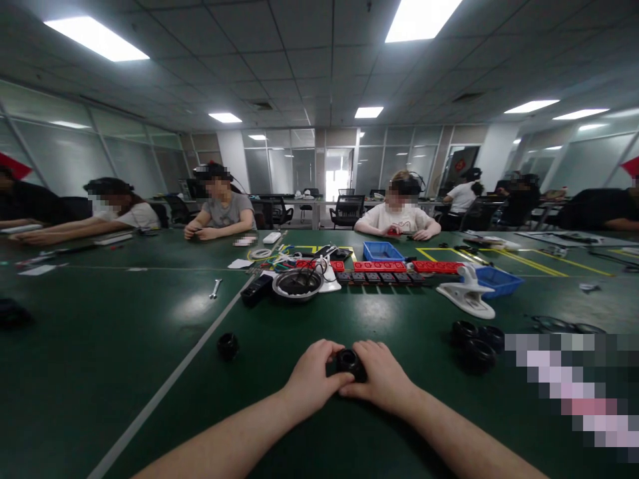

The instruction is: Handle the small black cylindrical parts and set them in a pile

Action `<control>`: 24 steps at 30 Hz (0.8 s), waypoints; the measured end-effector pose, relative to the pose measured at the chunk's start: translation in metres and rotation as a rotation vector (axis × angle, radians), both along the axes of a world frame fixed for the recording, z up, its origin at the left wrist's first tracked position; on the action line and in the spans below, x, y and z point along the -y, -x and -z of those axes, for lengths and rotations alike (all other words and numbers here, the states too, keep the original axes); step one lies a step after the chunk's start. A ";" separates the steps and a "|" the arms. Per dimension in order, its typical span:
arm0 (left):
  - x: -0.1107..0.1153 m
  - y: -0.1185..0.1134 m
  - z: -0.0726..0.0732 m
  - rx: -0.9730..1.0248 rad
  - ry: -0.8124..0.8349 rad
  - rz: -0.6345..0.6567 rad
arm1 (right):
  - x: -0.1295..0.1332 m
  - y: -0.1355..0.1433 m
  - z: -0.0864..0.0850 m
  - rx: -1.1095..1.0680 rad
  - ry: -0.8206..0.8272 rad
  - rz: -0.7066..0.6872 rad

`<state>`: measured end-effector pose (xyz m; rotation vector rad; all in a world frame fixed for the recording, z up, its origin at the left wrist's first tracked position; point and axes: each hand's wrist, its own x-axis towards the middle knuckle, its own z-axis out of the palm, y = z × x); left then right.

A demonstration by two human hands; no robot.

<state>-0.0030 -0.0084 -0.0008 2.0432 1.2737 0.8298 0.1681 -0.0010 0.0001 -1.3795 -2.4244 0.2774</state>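
A round black part with a hole in its top [349,361] rests on the green table in front of me, between my two hands. My left hand [315,374] grips it from the left, fingers behind and thumb in front. Around its right side curl the fingers of my right hand [380,374], with that thumb near the front edge. A similar black part [228,346] stands alone to the left. Several more black round parts [476,354] are grouped to the right.
Beyond my hands lie a round metal dish [298,285], a white clamp-like item [468,296], red strips [379,266] and blue trays [383,251], [499,281]. A wrench [215,288] is on the left. People sit across the green table [150,346].
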 end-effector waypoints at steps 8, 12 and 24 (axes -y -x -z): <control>-0.006 0.009 -0.004 -0.002 -0.015 0.186 | -0.012 -0.016 -0.003 -0.167 0.290 -0.136; -0.003 0.004 0.000 -0.003 -0.013 0.090 | -0.006 -0.004 0.001 -0.140 0.222 0.019; -0.004 0.007 -0.004 -0.026 -0.052 0.134 | -0.006 -0.009 -0.002 -0.101 0.184 -0.139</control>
